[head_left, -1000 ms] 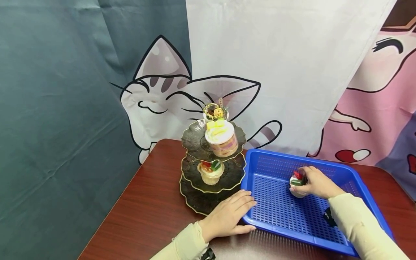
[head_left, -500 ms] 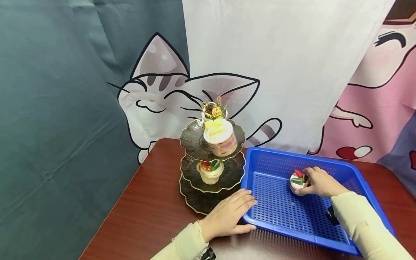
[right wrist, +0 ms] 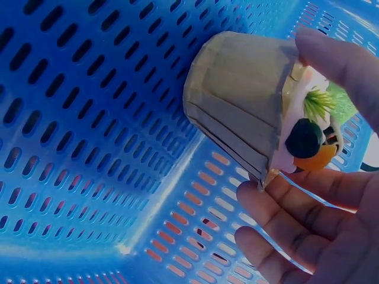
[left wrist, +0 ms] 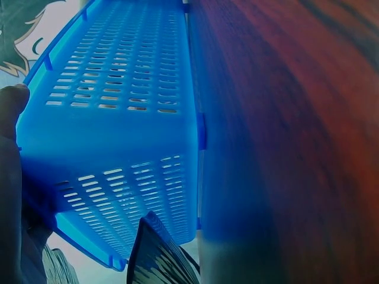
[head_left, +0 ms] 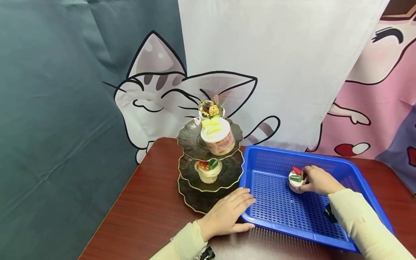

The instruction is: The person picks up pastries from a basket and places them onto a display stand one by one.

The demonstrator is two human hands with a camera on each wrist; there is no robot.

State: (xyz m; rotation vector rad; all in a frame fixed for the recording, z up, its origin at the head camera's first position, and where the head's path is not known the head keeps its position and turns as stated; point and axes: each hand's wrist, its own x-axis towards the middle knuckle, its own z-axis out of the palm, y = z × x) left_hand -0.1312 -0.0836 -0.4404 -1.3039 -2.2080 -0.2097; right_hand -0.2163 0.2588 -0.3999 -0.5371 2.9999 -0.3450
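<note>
In the head view my right hand [head_left: 320, 180] is inside the blue plastic basket [head_left: 290, 230], holding a small cupcake [head_left: 295, 183] with white cream, a red piece and green fruit on top. The right wrist view has the thumb at one side of the rim of the cupcake's pale pleated wrapper [right wrist: 237, 89] and fingers at the other, its base close to the perforated basket floor. My left hand [head_left: 227, 213] rests on the basket's near left corner, fingers extended over the rim. The left wrist view shows part of that hand [left wrist: 10, 160] beside the basket wall [left wrist: 118, 136].
Left of the basket stands a dark tiered stand [head_left: 190, 139] with gold scalloped edges. Its top tier bears a layered cake cup [head_left: 218, 139] and a decorated cup [head_left: 211, 110] behind; a fruit cupcake [head_left: 208, 175] sits lower. A printed curtain [head_left: 286, 54] hangs behind the table [head_left: 139, 206].
The cupcake in my right hand has tipped so its topping faces the head camera more. The right hand has shifted slightly; the left hand stays on the basket corner. The head view has drifted slightly.
</note>
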